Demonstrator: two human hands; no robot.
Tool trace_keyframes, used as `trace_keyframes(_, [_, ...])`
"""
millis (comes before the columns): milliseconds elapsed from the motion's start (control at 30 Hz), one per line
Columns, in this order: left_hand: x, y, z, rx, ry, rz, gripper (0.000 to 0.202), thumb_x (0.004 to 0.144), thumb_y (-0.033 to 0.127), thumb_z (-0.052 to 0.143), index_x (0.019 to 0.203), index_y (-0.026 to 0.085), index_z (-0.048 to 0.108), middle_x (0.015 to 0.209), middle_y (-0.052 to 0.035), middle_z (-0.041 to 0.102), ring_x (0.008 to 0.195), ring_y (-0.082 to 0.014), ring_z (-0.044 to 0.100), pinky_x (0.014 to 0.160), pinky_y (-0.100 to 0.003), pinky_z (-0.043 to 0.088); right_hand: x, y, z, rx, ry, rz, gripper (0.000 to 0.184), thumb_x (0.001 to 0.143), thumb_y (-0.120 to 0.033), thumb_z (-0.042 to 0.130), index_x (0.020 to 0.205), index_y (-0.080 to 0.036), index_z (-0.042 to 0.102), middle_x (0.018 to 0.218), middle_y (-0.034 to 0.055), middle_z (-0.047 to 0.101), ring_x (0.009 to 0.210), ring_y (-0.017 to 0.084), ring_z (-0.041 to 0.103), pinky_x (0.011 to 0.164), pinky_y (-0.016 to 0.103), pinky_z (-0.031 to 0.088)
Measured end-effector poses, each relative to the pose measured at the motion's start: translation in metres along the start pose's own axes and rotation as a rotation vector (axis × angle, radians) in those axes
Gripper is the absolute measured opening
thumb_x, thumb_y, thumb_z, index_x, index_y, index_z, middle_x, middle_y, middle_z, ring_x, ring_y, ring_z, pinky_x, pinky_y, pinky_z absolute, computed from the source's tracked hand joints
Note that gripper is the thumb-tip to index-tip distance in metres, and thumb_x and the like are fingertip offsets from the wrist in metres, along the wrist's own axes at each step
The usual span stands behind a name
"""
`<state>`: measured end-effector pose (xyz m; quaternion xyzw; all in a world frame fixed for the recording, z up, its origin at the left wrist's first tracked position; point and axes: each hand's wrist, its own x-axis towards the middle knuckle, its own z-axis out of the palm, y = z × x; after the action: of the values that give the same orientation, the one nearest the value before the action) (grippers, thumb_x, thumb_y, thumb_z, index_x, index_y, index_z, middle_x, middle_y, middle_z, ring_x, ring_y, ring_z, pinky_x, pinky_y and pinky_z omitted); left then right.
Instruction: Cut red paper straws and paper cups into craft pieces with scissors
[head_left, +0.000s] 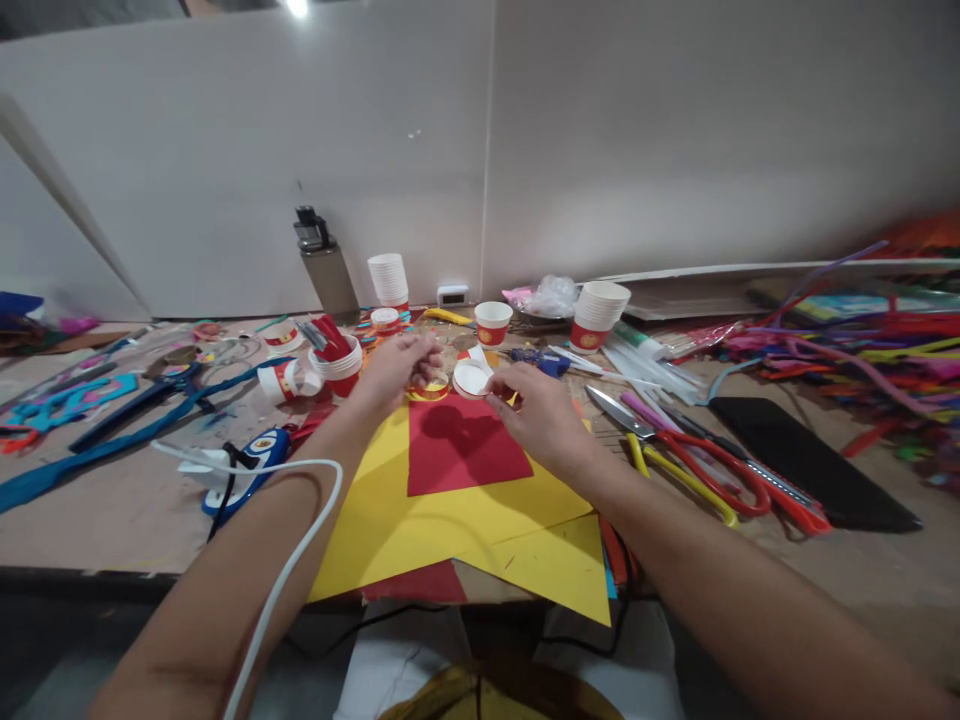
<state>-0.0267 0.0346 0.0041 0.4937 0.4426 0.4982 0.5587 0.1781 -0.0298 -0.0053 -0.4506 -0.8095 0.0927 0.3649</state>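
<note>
My right hand (541, 412) pinches the edge of a white round paper cup piece (471, 380), shallow and apparently cut down. My left hand (399, 370) has its fingers bent together just left of that piece; whether anything is in them is hidden. Below its fingertips lies a yellow ring-shaped piece (430, 391). Under both hands is a red paper sheet (469, 450), with shadows falling on it. It rests on larger yellow paper sheets (375, 535). A white strip of paper (474, 354) stands just behind the cup piece.
Scissors (637, 425) and a black flat slab (810, 460) lie at right, near pipe cleaners (892, 370). Stacked paper cups (598, 315), a single cup (493, 324) and a bottle (327, 270) stand behind. A glue gun (255, 465) sits left; a white cable (292, 560) crosses my left forearm.
</note>
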Motion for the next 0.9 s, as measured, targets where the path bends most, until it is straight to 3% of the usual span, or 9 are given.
trace_keyframes(133, [-0.012,-0.011,0.027,-0.033,-0.164,-0.018,0.040,0.072,0.052,0.065,0.084,0.014,0.061,0.070,-0.0026,0.059,0.053,-0.0086,0.054,0.041,-0.017,0.038,0.000,0.005,0.005,-0.030,0.091,-0.092,0.008,0.082,-0.013,0.054,0.084,-0.017,0.060,0.088,0.0061,0.060,0.085,0.017,0.054,0.076,0.027,0.042])
trace_keyframes(300, [-0.018,-0.012,0.028,0.000,-0.212,0.032,0.044,0.064,0.043,0.075,0.093,0.015,0.059,0.072,-0.0005,0.060,0.057,-0.0084,0.055,0.046,-0.019,0.043,0.000,0.011,0.009,-0.042,0.134,-0.170,0.011,0.082,-0.011,0.052,0.084,-0.018,0.061,0.091,0.0077,0.062,0.090,0.019,0.055,0.081,0.031,0.043])
trace_keyframes(467, [-0.017,-0.015,0.027,0.097,-0.126,0.150,0.038,0.068,0.038,0.071,0.093,0.012,0.059,0.075,-0.0029,0.062,0.060,-0.0103,0.055,0.047,-0.020,0.045,0.004,0.003,0.007,0.277,0.126,0.074,0.012,0.086,-0.023,0.050,0.093,-0.019,0.059,0.087,0.0042,0.065,0.076,0.015,0.059,0.069,0.028,0.045])
trace_keyframes(633, [-0.023,-0.022,0.039,0.150,-0.027,0.332,0.034,0.072,0.032,0.066,0.100,0.014,0.057,0.079,-0.0041,0.061,0.066,-0.0140,0.057,0.049,-0.025,0.050,0.007,0.008,0.016,0.563,0.139,0.292,0.024,0.079,-0.036,0.059,0.094,-0.019,0.050,0.074,-0.0015,0.060,0.066,0.013,0.057,0.061,0.026,0.044])
trace_keyframes(767, [-0.024,-0.026,0.043,0.116,-0.074,0.382,0.028,0.074,0.028,0.065,0.098,0.015,0.058,0.086,-0.0056,0.064,0.072,-0.0152,0.059,0.054,-0.025,0.052,0.008,0.009,0.016,0.574,0.098,0.310,0.018,0.078,-0.032,0.059,0.086,-0.017,0.055,0.071,-0.0019,0.058,0.062,0.011,0.052,0.059,0.025,0.041])
trace_keyframes(900, [-0.020,-0.030,0.041,0.033,-0.095,0.332,0.025,0.072,0.027,0.066,0.092,0.015,0.058,0.080,-0.0037,0.063,0.067,-0.0131,0.058,0.054,-0.024,0.050,0.007,0.000,0.009,0.544,0.123,0.292,0.017,0.076,-0.031,0.062,0.080,-0.016,0.057,0.069,-0.0023,0.056,0.060,0.010,0.048,0.057,0.023,0.039])
